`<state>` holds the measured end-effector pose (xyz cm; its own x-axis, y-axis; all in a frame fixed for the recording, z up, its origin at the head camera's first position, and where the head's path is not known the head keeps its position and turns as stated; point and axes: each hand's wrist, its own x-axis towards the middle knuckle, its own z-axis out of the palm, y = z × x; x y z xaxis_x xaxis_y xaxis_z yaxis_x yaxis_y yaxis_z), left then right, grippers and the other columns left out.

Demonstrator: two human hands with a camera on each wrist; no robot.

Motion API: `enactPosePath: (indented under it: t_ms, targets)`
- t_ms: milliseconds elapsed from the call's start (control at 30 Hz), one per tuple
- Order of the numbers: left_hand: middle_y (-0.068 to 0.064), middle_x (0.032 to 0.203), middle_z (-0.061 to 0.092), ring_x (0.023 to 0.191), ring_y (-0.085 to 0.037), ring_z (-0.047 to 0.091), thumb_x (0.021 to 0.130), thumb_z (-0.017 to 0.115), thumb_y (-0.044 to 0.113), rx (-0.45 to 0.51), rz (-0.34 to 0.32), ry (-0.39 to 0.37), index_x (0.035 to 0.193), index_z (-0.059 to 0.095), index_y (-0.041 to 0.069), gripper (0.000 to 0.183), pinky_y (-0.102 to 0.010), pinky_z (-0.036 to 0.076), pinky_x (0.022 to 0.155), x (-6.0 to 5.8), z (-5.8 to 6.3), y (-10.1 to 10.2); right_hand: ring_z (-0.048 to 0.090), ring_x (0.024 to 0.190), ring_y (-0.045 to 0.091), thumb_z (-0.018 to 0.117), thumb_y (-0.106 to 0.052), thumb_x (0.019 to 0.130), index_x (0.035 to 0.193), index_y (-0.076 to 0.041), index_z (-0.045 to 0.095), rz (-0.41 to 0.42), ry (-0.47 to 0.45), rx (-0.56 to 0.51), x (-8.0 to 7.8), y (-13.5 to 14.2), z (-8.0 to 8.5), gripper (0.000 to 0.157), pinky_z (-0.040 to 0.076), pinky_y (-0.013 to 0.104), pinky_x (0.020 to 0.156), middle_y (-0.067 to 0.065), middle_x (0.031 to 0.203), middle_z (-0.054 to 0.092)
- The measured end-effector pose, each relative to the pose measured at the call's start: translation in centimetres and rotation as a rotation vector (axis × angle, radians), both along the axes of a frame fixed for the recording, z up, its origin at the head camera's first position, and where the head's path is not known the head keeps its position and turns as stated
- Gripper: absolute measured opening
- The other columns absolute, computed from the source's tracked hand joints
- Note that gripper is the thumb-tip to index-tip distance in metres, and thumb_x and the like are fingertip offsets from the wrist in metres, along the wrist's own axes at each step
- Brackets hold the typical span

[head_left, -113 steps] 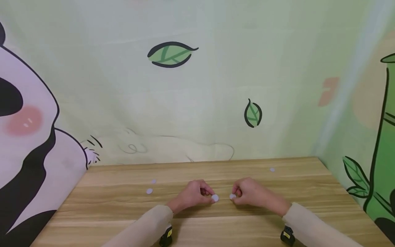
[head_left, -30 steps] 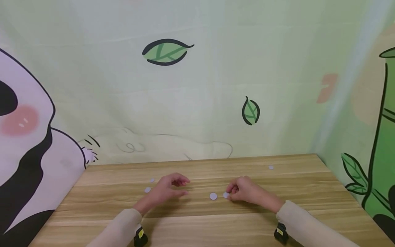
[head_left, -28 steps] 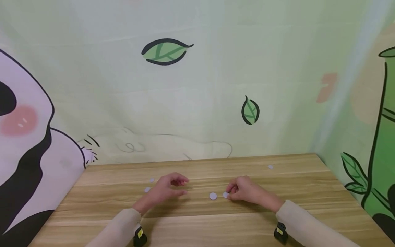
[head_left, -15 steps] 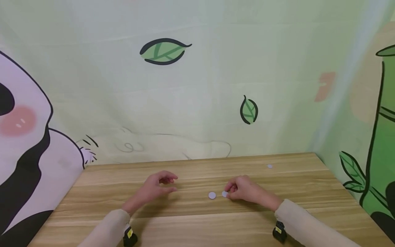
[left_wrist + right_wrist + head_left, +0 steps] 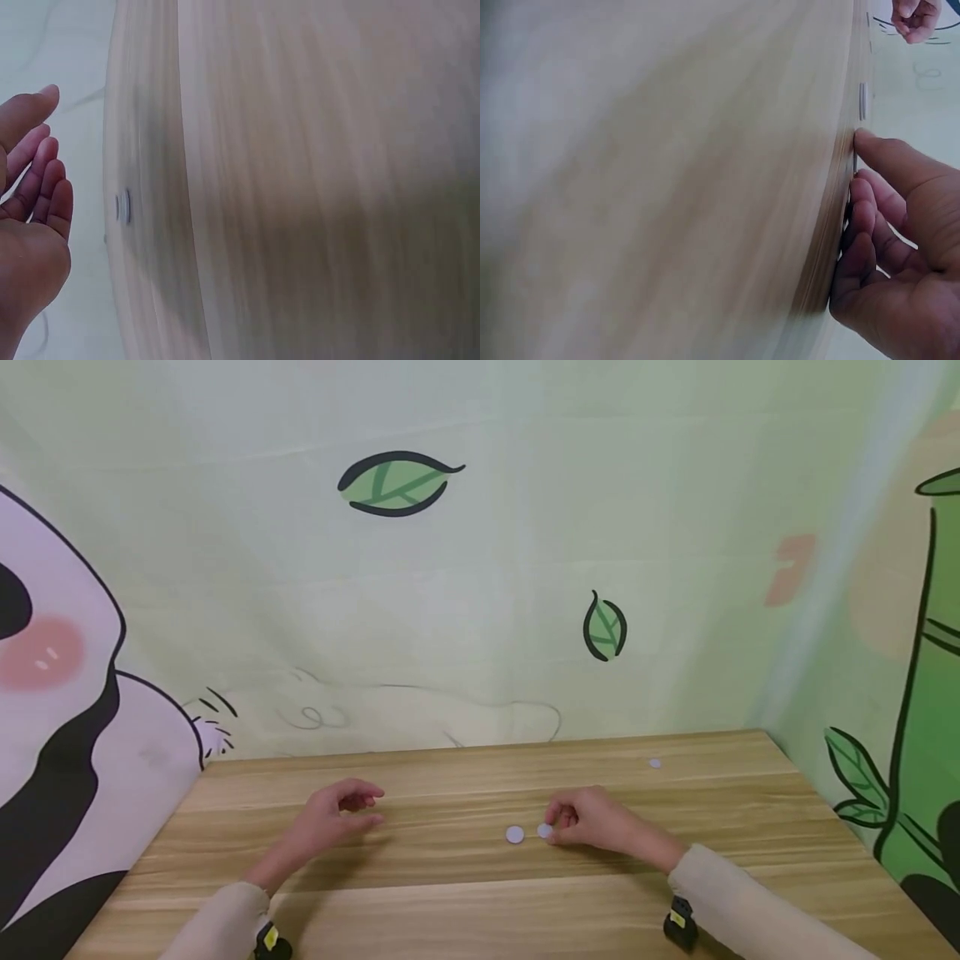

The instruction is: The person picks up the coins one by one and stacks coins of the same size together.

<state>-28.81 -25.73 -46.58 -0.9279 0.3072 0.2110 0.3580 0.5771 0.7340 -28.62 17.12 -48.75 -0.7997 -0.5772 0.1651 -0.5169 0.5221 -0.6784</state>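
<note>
I'm working small discs into place, I judge, on the wood-grain table (image 5: 450, 914).
The left hand (image 5: 339, 814) is hovering above it, holding nothing, fingers loosely bent and thumb apart. The right hand (image 5: 588, 818) is pinching a white disc (image 5: 544, 831) by thumb and finger, low at the surface. A loose disc (image 5: 514, 834) is lying just beside that one without touching; a far disc (image 5: 655, 763) is lying near the back edge. I'm reading this as the spacing step; the next move is probably calling for a gentle right-hand let-go, nudging neither neighbour.
</note>
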Motion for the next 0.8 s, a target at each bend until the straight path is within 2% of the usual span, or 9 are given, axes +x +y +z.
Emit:
enactPosePath:
  t_ms: [200, 500, 800]
  targets:
    - [-0.013, 0.104, 0.070, 0.093, -0.020, 0.063, 0.087, 0.081, 0.012, -0.078, 0.073, -0.037, 0.113, 0.070, 0.000, 0.030, -0.025, 0.051, 0.079, -0.1, -0.1, -1.8, 0.052, 0.064, 0.003, 0.082, -0.011, 0.084, 0.090, -0.006, 0.069, -0.017, -0.004, -0.016, 0.2, -0.5, 0.2, 0.015, 0.043, 0.019, 0.059, -0.007, 0.070, 0.060]
    - [-0.007, 0.100, 0.070, 0.090, -0.017, 0.062, 0.087, 0.082, 0.020, -0.143, 0.096, -0.082, 0.109, 0.070, 0.000, 0.032, -0.026, 0.052, 0.077, -0.4, -0.7, -3.5, 0.051, 0.062, 0.002, 0.079, -0.011, 0.086, 0.094, -0.008, 0.070, -0.025, -0.018, 0.015, 0.2, -0.7, 0.4, 0.013, 0.043, 0.019, 0.058, -0.007, 0.071, 0.061]
    - [-0.006, 0.091, 0.065, 0.082, -0.016, 0.057, 0.086, 0.082, 0.013, -0.161, 0.091, -0.100, 0.103, 0.070, -0.002, 0.026, -0.025, 0.048, 0.070, -0.7, -1.1, -4.0, 0.051, 0.062, 0.004, 0.081, -0.014, 0.086, 0.094, -0.008, 0.070, -0.045, -0.038, 0.013, 0.2, -0.7, 0.3, 0.015, 0.041, 0.020, 0.056, -0.006, 0.070, 0.060]
